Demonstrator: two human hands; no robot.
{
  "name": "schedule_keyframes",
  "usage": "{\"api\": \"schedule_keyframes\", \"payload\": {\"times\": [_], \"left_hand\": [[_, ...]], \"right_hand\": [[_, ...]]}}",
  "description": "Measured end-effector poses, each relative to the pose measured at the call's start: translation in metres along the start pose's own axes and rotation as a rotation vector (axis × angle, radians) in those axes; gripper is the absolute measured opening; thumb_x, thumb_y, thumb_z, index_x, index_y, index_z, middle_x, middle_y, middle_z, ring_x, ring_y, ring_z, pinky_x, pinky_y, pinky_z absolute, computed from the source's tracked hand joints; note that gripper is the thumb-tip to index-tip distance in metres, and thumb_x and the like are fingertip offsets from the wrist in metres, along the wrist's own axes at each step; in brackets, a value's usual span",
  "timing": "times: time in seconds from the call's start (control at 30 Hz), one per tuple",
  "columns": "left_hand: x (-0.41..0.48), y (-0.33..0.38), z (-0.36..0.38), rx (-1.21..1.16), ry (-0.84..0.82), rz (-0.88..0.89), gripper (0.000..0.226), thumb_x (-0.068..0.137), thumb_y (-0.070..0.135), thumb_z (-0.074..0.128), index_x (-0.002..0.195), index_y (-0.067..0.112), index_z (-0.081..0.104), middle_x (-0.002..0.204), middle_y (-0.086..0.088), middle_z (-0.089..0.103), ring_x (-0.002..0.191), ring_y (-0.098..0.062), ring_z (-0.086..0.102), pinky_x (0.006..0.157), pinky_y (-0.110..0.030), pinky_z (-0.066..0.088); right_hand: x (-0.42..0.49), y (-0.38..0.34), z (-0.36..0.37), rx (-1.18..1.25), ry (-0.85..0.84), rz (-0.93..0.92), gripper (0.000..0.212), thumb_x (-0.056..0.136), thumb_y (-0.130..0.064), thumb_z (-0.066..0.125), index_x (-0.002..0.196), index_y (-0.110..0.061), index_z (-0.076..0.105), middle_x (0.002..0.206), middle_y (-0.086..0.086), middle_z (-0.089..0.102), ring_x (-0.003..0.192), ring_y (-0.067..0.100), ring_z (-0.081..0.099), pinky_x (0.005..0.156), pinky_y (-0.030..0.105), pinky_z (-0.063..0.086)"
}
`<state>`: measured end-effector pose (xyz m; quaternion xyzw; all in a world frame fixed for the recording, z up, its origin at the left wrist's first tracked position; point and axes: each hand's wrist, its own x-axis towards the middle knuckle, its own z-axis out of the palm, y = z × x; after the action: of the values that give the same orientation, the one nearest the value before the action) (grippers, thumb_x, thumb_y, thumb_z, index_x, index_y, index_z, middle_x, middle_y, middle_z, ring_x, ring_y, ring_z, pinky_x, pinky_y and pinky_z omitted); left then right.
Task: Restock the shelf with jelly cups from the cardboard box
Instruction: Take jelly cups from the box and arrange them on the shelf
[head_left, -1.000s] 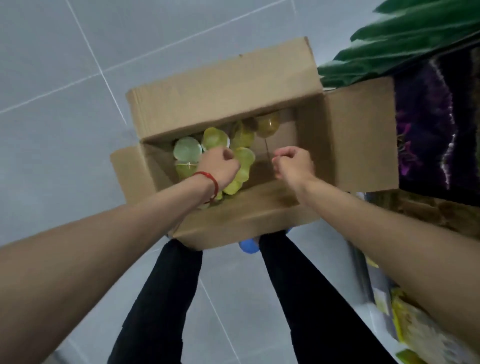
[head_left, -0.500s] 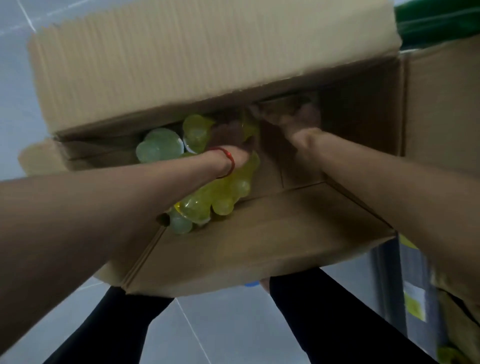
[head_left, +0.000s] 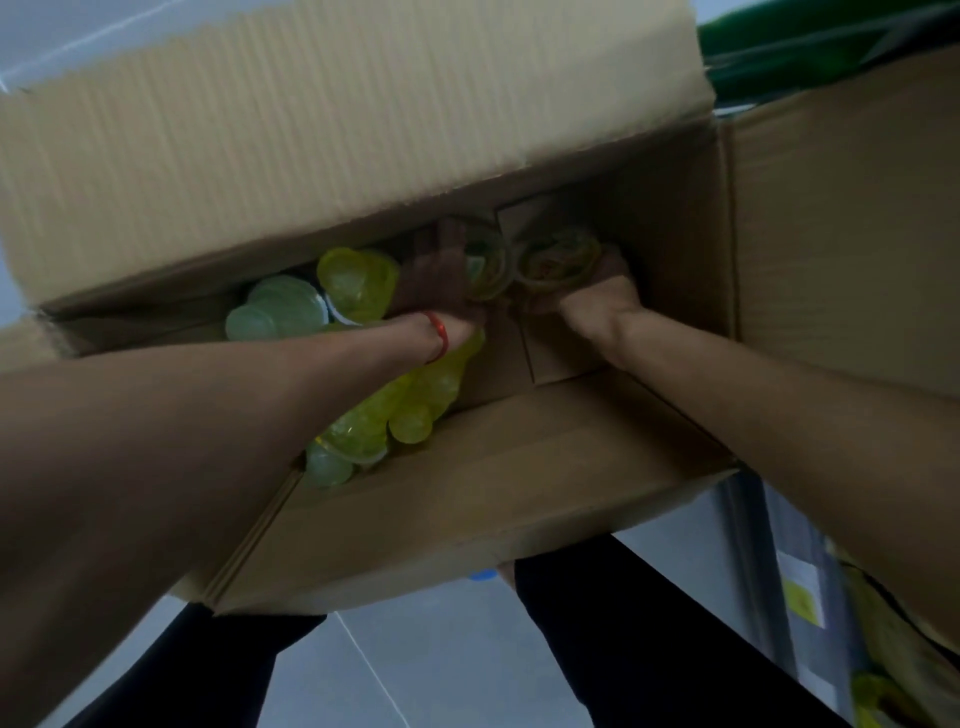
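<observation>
The left hand (head_left: 441, 270) is deep in the far part of an open cardboard box (head_left: 493, 483), in heavy shadow. Its fingers are curled round the left cup (head_left: 485, 265), a clear yellowish jelly cup turned on its side. A thin red band (head_left: 439, 338) circles the left wrist.

Just to the right, the right hand (head_left: 597, 280) is closed round the right cup (head_left: 558, 260), a cup of the same kind, also on its side. The two held cups sit side by side; the dim light hides whether they touch.

Left of the left hand lies a bright yellow-green cup (head_left: 358, 283), and beyond it to the left are pale green cups (head_left: 280, 312). More yellow-green cups are in a heap (head_left: 410, 405) under the left forearm, against the near wall of the box.

The far flap (head_left: 337, 119) of the box stands up and fills the top of the view. The right flap (head_left: 841, 218) is folded outward, and the near flap slopes toward the person.

Beneath the box is a grey tiled floor (head_left: 415, 665) with the person's legs (head_left: 623, 649) in black. At the lower right edge is part of a shelf (head_left: 763, 571) carrying a yellow label (head_left: 802, 597). A dark green, leaf-like shape (head_left: 831, 41) shows at the top right.
</observation>
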<state>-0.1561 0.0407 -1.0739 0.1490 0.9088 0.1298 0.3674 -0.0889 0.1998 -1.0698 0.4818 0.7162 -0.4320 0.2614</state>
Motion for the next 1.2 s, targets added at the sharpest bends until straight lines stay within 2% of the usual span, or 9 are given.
{"api": "schedule_keyframes", "payload": {"times": [0.13, 0.2, 0.3, 0.4, 0.57, 0.63, 0.9, 1.03, 1.2], "left_hand": [[-0.021, 0.014, -0.021, -0.116, 0.002, -0.055, 0.103, 0.071, 0.037, 0.081, 0.150, 0.005, 0.023, 0.145, -0.021, 0.035, 0.130, -0.040, 0.040, 0.106, -0.038, 0.035], [-0.040, 0.018, -0.040, -0.129, -0.061, -0.081, 0.098, 0.076, 0.044, 0.076, 0.151, 0.007, 0.023, 0.148, -0.019, 0.036, 0.134, -0.035, 0.038, 0.106, -0.032, 0.034], [-0.071, 0.023, -0.075, -0.087, -0.078, -0.048, 0.083, 0.071, 0.052, 0.077, 0.135, 0.010, 0.044, 0.129, -0.016, 0.054, 0.118, -0.032, 0.053, 0.087, -0.029, 0.043], [-0.109, 0.028, -0.115, -0.125, -0.054, 0.039, 0.086, 0.062, 0.053, 0.082, 0.128, 0.012, 0.046, 0.121, -0.010, 0.050, 0.112, -0.028, 0.052, 0.092, -0.033, 0.043], [-0.163, 0.042, -0.184, -0.174, -0.027, 0.241, 0.074, 0.064, 0.051, 0.082, 0.118, 0.012, 0.049, 0.114, -0.005, 0.048, 0.098, -0.015, 0.045, 0.078, -0.016, 0.029], [-0.181, 0.053, -0.213, -0.168, -0.021, 0.337, 0.075, 0.062, 0.051, 0.083, 0.116, 0.012, 0.048, 0.111, -0.004, 0.047, 0.092, -0.010, 0.041, 0.074, -0.014, 0.026], [-0.280, 0.113, -0.315, -0.077, -0.059, 0.685, 0.085, 0.049, 0.069, 0.070, 0.112, 0.019, 0.044, 0.106, 0.004, 0.047, 0.089, -0.010, 0.045, 0.070, -0.019, 0.032], [-0.355, 0.151, -0.342, -0.084, -0.102, 0.744, 0.077, 0.057, 0.052, 0.083, 0.113, 0.022, 0.040, 0.092, 0.012, 0.059, 0.078, -0.003, 0.058, 0.061, -0.017, 0.044], [-0.446, 0.196, -0.371, -0.119, -0.087, 0.844, 0.081, 0.056, 0.047, 0.087, 0.119, 0.025, 0.041, 0.101, 0.011, 0.064, 0.089, -0.010, 0.064, 0.077, -0.028, 0.053]], "right_hand": [[-0.036, -0.007, -0.017, 0.018, 0.018, 0.072, 0.100, 0.061, -0.028, 0.097, 0.144, -0.013, 0.044, 0.144, 0.008, 0.054, 0.135, 0.025, 0.051, 0.112, 0.032, 0.044], [-0.058, -0.011, -0.023, 0.057, 0.061, 0.091, 0.097, 0.061, -0.025, 0.097, 0.141, -0.012, 0.044, 0.142, 0.008, 0.054, 0.133, 0.025, 0.050, 0.112, 0.032, 0.042], [-0.102, -0.020, -0.030, 0.108, 0.116, 0.108, 0.090, 0.053, -0.023, 0.099, 0.129, -0.015, 0.051, 0.126, 0.002, 0.062, 0.116, 0.017, 0.059, 0.099, 0.023, 0.046], [-0.153, -0.033, -0.042, 0.210, 0.155, 0.139, 0.085, 0.053, -0.020, 0.099, 0.125, -0.018, 0.053, 0.118, -0.001, 0.065, 0.107, 0.017, 0.062, 0.090, 0.023, 0.047], [-0.240, -0.062, -0.054, 0.468, 0.320, 0.160, 0.090, 0.045, -0.023, 0.099, 0.122, -0.017, 0.053, 0.116, 0.003, 0.068, 0.107, 0.023, 0.065, 0.098, 0.036, 0.054], [-0.272, -0.073, -0.059, 0.588, 0.375, 0.153, 0.088, 0.049, -0.017, 0.100, 0.124, -0.015, 0.053, 0.115, 0.004, 0.068, 0.105, 0.021, 0.066, 0.095, 0.034, 0.054], [-0.417, -0.086, -0.106, 0.894, 0.531, 0.053, 0.082, 0.054, -0.006, 0.099, 0.121, -0.017, 0.052, 0.108, -0.002, 0.071, 0.099, 0.012, 0.069, 0.092, 0.029, 0.055], [-0.501, -0.077, -0.135, 0.963, 0.622, 0.014, 0.075, 0.061, -0.002, 0.095, 0.117, -0.018, 0.047, 0.102, -0.006, 0.066, 0.094, 0.010, 0.066, 0.090, 0.025, 0.052], [-0.597, -0.060, -0.161, 0.968, 0.753, -0.051, 0.083, 0.055, -0.016, 0.099, 0.122, -0.020, 0.050, 0.114, -0.003, 0.068, 0.105, 0.013, 0.067, 0.096, 0.032, 0.054]]}}
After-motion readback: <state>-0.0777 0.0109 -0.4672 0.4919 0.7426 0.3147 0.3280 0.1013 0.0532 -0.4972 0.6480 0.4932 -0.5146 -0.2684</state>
